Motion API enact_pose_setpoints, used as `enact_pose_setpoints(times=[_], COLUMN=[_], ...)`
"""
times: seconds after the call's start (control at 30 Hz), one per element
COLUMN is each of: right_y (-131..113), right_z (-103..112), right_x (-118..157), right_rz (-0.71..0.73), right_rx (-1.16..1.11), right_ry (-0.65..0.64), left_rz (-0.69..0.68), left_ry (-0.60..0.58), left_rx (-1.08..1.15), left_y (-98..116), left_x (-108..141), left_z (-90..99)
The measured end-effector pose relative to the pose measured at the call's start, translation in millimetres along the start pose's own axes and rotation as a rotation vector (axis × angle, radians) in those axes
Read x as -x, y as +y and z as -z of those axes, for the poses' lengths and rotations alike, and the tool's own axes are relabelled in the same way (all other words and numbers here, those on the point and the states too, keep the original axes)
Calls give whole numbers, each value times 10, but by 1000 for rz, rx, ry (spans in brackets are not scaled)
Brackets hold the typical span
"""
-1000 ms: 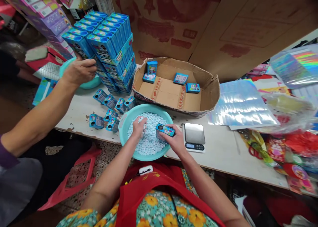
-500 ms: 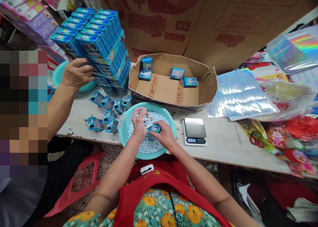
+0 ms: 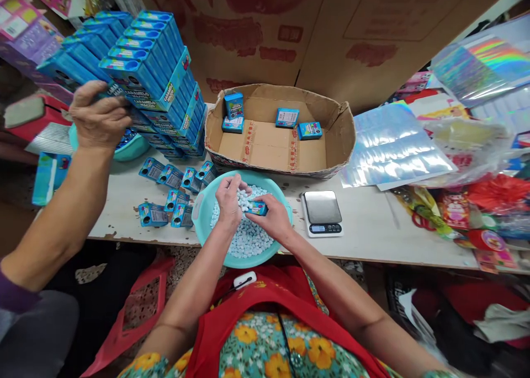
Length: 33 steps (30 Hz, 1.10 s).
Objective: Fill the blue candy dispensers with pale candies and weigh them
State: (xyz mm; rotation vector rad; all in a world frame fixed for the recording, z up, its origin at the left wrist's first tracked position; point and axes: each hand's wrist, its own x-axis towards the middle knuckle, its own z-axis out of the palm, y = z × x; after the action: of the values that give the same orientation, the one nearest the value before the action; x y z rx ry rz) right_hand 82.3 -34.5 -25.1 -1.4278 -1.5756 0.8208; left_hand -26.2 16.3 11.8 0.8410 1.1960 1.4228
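Over a turquoise basin (image 3: pixel 200 219) of pale blue candies (image 3: pixel 250 240), my two hands are close together. My left hand (image 3: pixel 228 201) is cupped around a small heap of the candies, some showing between thumb and fingers. My right hand (image 3: pixel 274 219) grips a small blue candy box (image 3: pixel 258 207) lying on its side, its end against the heap. Whether candies have gone into the box cannot be seen. Several similar small boxes (image 3: pixel 169 176) stand on the table left of the basin.
An open cardboard tray (image 3: pixel 269 146) holding several boxes lies behind the basin. Right of it are a digital scale (image 3: pixel 322 212) and silvery sheets (image 3: pixel 393 146). At left, a co-worker's hand (image 3: pixel 99 113) touches a tall stack of blue boxes (image 3: pixel 165 85).
My left hand has turned and closed more over its candies, beside the box. The co-worker's hand has moved left, with the stack's left row of boxes shifted and tilted that way.
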Motion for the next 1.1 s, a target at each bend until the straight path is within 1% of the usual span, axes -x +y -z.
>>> enact_pose_setpoints(times=[0.1,0.27,0.43,0.7,0.87,0.97,1.1], right_y=[5,-10,10,33,66,93,104], right_z=[14,34,33,23,38,21,-2], right_x=[-14,-15,-10,0,5,5,1], right_rz=[9,5,-10,-11,-29,-41,-46], right_rx=[-18,-49,-94,-135,-149,-158,-169], right_ry=[16,7,23,39,40,56,43], left_rz=[14,-30,-12,-96,-88,-89,-70], left_ry=[-11,30,33,27,12,5,-18], left_rx=[-3,-32,-31,-76,-83,-83,-74], left_y=[0,37,33,-19,-26,-37,-40], left_x=[-5,14,38,45,57,71,67], left_z=[-8,-31,-65,-72,-97,-120,-145])
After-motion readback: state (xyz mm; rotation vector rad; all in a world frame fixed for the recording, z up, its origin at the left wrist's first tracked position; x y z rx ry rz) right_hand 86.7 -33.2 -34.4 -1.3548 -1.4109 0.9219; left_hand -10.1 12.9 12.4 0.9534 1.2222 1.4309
